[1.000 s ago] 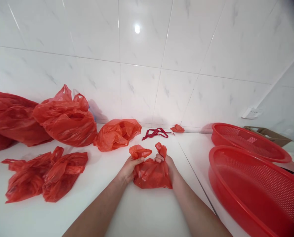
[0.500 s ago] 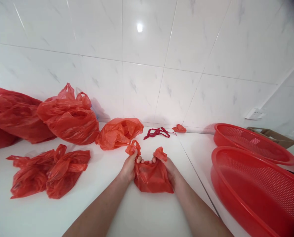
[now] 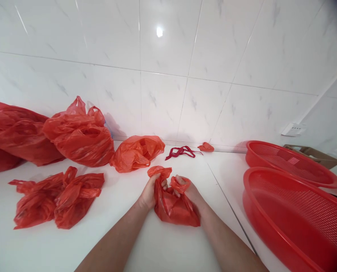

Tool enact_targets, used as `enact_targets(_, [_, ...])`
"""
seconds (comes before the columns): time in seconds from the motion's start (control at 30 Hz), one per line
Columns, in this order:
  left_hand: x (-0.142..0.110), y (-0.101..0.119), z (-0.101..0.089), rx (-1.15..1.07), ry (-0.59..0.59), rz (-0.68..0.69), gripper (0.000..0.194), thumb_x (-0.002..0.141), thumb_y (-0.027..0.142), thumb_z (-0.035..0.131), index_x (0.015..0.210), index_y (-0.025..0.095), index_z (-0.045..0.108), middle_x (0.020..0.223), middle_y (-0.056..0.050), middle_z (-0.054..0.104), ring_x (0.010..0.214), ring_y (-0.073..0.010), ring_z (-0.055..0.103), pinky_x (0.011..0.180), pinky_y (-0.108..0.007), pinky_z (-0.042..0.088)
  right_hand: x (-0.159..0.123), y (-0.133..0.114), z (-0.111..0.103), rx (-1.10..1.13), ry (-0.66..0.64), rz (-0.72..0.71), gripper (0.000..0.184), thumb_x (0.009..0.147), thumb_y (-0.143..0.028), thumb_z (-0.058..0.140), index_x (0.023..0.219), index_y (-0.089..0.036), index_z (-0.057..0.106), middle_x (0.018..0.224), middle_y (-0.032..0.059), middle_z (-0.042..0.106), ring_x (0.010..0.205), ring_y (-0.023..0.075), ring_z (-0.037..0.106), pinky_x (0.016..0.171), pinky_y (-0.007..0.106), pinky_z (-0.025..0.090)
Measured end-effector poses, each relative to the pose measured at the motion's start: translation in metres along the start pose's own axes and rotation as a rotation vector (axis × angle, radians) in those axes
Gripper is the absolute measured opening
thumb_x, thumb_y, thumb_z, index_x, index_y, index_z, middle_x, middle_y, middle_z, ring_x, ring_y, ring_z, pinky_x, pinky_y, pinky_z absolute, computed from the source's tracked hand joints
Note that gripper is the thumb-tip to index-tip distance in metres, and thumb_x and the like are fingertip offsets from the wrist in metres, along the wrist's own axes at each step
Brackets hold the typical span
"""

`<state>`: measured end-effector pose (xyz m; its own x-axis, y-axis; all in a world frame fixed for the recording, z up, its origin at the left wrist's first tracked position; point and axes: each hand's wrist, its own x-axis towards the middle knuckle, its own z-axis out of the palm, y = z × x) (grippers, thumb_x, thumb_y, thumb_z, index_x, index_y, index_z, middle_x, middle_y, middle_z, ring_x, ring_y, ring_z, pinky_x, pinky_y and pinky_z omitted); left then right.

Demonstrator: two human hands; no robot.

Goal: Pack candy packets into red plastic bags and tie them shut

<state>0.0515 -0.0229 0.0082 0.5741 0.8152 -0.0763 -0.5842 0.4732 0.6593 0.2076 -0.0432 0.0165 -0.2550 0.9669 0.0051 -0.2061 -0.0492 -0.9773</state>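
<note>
A small red plastic bag rests on the white counter in front of me. My left hand is closed round the bag's left handle, which sticks up above my fingers. My right hand is closed round the right handle. The two handles are drawn close together over the bag's top. The bag's body bulges between my wrists.
Tied red bags lie at the left, with bigger full red bags by the tiled wall. A loose red bag, a dark red string and a red scrap lie behind. Two red mesh baskets stand at the right.
My hands have drawn the two handles closer together and crossed them over the bag's top. The bag stays in the same spot on the counter.
</note>
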Motion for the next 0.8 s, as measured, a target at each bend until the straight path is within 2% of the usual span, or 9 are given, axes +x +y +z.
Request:
enact_targets(0.1, [-0.005, 0.002, 0.004, 0.029, -0.054, 0.015, 0.018, 0.065, 0.027, 0.065, 0.062, 0.016, 0.051, 0.059, -0.001, 0.054, 0.059, -0.0159, 0.057, 0.066, -0.031, 0.047, 0.000, 0.001, 0.000, -0.019, 0.074, 0.026, 0.049, 0.071, -0.065, 0.059, 0.056, -0.020, 0.048, 0.042, -0.0036, 0.046, 0.050, 0.0123, 0.048, 0.056, 0.026, 0.035])
enact_targets(0.17, [-0.008, 0.001, 0.009, 0.071, -0.075, 0.061, 0.014, 0.064, 0.018, 0.067, 0.073, 0.016, 0.056, 0.065, -0.001, 0.058, 0.065, -0.0188, 0.061, 0.071, -0.033, 0.047, 0.001, 0.001, 0.002, -0.063, 0.129, 0.043, 0.046, 0.071, -0.063, 0.060, 0.058, -0.020, 0.050, 0.041, -0.0043, 0.045, 0.046, 0.0110, 0.044, 0.051, 0.026, 0.031])
enact_targets(0.3, [-0.010, -0.006, 0.021, 0.311, -0.065, 0.262, 0.050, 0.061, 0.018, 0.077, 0.106, 0.019, 0.055, 0.095, -0.008, 0.066, 0.083, -0.0246, 0.063, 0.078, -0.037, 0.047, 0.008, 0.006, 0.007, -0.243, 0.308, 0.046, 0.032, 0.072, -0.043, 0.065, 0.054, -0.020, 0.051, 0.041, -0.0042, 0.044, 0.042, 0.0097, 0.036, 0.047, 0.026, 0.025])
enact_targets(0.4, [-0.008, -0.013, 0.024, 0.477, 0.060, 0.409, 0.063, 0.054, 0.013, 0.082, 0.109, 0.020, 0.055, 0.102, -0.007, 0.066, 0.093, -0.0235, 0.061, 0.080, -0.031, 0.047, 0.011, 0.011, 0.009, -0.303, 0.371, -0.009, 0.019, 0.067, -0.025, 0.066, 0.054, -0.020, 0.053, 0.051, -0.0025, 0.052, 0.051, 0.0114, 0.042, 0.049, 0.026, 0.028])
enact_targets(0.47, [-0.005, -0.017, 0.021, 0.459, 0.154, 0.410, 0.042, 0.060, 0.018, 0.078, 0.098, 0.017, 0.060, 0.092, -0.006, 0.068, 0.085, -0.0209, 0.062, 0.075, -0.029, 0.047, 0.009, 0.010, 0.007, -0.292, 0.317, -0.066, 0.011, 0.069, -0.024, 0.064, 0.061, -0.020, 0.058, 0.063, -0.0011, 0.058, 0.059, 0.0128, 0.047, 0.053, 0.025, 0.032])
enact_targets(0.53, [-0.002, -0.018, 0.015, 0.343, 0.255, 0.370, 0.022, 0.066, 0.022, 0.073, 0.083, 0.016, 0.061, 0.079, -0.003, 0.068, 0.072, -0.0173, 0.062, 0.067, -0.027, 0.047, 0.003, 0.005, 0.002, -0.248, 0.169, -0.077, 0.010, 0.070, -0.027, 0.066, 0.074, -0.020, 0.061, 0.074, -0.0001, 0.061, 0.065, 0.0136, 0.051, 0.057, 0.025, 0.036])
enact_targets(0.67, [0.003, -0.016, 0.004, 0.197, 0.347, 0.330, 0.015, 0.067, 0.022, 0.069, 0.072, 0.016, 0.057, 0.065, -0.001, 0.065, 0.057, -0.0147, 0.058, 0.058, -0.026, 0.045, -0.006, -0.004, -0.011, -0.161, -0.157, 0.054, 0.023, 0.069, -0.032, 0.071, 0.084, -0.018, 0.060, 0.075, -0.0010, 0.061, 0.063, 0.0111, 0.051, 0.060, 0.023, 0.037])
enact_targets(0.73, [0.003, -0.013, 0.002, 0.167, 0.315, 0.300, 0.014, 0.067, 0.022, 0.069, 0.069, 0.016, 0.056, 0.061, -0.001, 0.064, 0.054, -0.0144, 0.057, 0.056, -0.026, 0.044, -0.006, -0.003, -0.016, -0.085, -0.173, 0.079, 0.021, 0.073, -0.035, 0.068, 0.075, -0.017, 0.058, 0.063, -0.0031, 0.055, 0.057, 0.0092, 0.047, 0.058, 0.022, 0.035])
enact_targets(0.8, [0.002, -0.009, 0.002, 0.113, 0.275, 0.252, 0.016, 0.068, 0.022, 0.068, 0.061, 0.016, 0.054, 0.054, -0.001, 0.060, 0.049, -0.0120, 0.053, 0.054, -0.025, 0.043, -0.003, 0.001, -0.018, 0.069, -0.106, 0.075, 0.022, 0.073, -0.036, 0.068, 0.074, -0.017, 0.057, 0.057, -0.0047, 0.050, 0.056, 0.0094, 0.047, 0.059, 0.022, 0.035])
